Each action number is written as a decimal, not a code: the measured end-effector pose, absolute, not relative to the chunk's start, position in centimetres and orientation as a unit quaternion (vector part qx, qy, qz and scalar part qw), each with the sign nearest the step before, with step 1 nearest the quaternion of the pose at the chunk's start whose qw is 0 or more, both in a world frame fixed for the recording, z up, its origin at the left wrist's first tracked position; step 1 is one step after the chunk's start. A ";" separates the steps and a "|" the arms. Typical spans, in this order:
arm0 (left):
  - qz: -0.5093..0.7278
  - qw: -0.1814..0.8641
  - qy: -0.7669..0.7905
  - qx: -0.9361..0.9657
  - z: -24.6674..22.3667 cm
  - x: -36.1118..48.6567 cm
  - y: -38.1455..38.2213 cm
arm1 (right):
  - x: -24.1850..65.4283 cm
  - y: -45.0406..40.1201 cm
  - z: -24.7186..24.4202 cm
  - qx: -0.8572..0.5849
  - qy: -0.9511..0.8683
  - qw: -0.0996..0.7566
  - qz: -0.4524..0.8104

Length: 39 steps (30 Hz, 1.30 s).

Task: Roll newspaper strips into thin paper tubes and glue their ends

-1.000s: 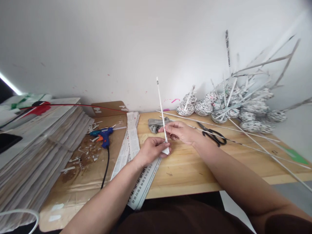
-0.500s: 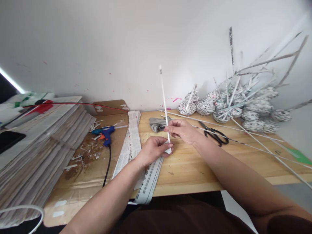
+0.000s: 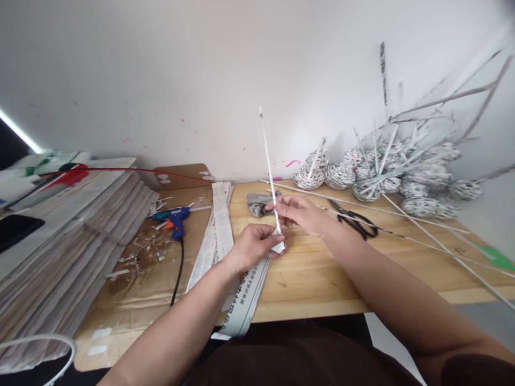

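A thin white paper tube [image 3: 267, 153] stands nearly upright over the table, leaning slightly left at its top. My right hand [image 3: 295, 212] pinches it low on the shaft between thumb and fingers. Just below, my left hand [image 3: 261, 241] is closed on the strip of newspaper [image 3: 247, 300] at the tube's lower end, where the paper is wrapped at a slant. The strip's printed tail runs down under my left wrist to the table's front edge. Behind my hands lies a crumpled grey cloth [image 3: 257, 203].
Black scissors [image 3: 358, 221] and long paper sticks [image 3: 422, 230] lie to the right. Woven paper pieces [image 3: 309, 170] line the wall. Leftward are newspaper strips [image 3: 221, 214], a blue glue gun [image 3: 176, 221] with a cable, cardboard [image 3: 148, 300] with scraps, and a tall paper stack [image 3: 92, 230].
The tube has turned, with dark marks now showing along its lower part, and its top has shifted slightly left. The strip's tail has twisted a little. Both hands stay nearly in place.
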<state>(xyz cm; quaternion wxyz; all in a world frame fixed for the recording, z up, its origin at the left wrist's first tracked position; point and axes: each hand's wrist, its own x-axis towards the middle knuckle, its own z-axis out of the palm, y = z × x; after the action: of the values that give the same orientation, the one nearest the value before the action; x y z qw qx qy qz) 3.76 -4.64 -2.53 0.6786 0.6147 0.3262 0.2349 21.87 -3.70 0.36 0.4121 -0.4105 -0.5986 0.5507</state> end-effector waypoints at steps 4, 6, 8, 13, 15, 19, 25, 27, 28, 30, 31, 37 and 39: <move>0.235 0.667 0.329 0.626 -2.5 3.9 -4.7 | 21.9 -3.6 0.1 -0.419 -0.627 0.363 0.547; 0.233 0.666 0.328 0.628 -2.5 3.9 -4.7 | 21.8 -3.5 -0.3 -0.447 -0.612 0.400 0.516; 0.232 0.667 0.324 0.629 -2.5 4.0 -4.7 | 21.7 -3.4 -0.3 -0.460 -0.600 0.424 0.499; 0.240 0.665 0.328 0.627 -2.5 3.9 -4.7 | 22.1 -3.8 0.4 -0.407 -0.640 0.338 0.557; 0.238 0.666 0.333 0.624 -2.6 3.9 -4.7 | 22.0 -3.8 0.3 -0.409 -0.638 0.350 0.551; 0.239 0.674 0.325 0.619 -2.6 3.9 -4.7 | 21.2 -3.8 -0.3 -0.448 -0.588 0.421 0.526; 0.241 0.677 0.322 0.616 -2.1 3.9 -4.7 | 21.7 -4.2 0.5 -0.426 -0.581 0.379 0.581; 0.238 0.677 0.326 0.615 -2.0 3.9 -4.8 | 21.9 -4.2 0.6 -0.406 -0.601 0.355 0.590; 0.236 0.677 0.328 0.615 -2.0 4.0 -4.8 | 22.0 -4.1 0.6 -0.399 -0.612 0.349 0.587; 0.231 0.679 0.328 0.614 -2.1 4.0 -4.8 | 21.8 -4.0 0.5 -0.401 -0.608 0.364 0.581; 0.230 0.681 0.326 0.613 -2.1 4.0 -4.8 | 21.7 -3.9 0.4 -0.408 -0.593 0.382 0.580; 0.235 0.678 0.324 0.616 -2.5 3.8 -4.5 | 21.5 -3.9 0.3 -0.423 -0.553 0.423 0.580; 0.236 0.678 0.326 0.615 -2.4 3.8 -4.5 | 21.7 -3.8 0.2 -0.408 -0.589 0.384 0.582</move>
<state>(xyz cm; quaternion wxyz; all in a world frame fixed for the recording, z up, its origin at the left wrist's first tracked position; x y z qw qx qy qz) 3.82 -4.55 -2.44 0.6778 0.6151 0.3261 0.2365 21.72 -3.81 0.21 0.3838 -0.4082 -0.5892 0.5822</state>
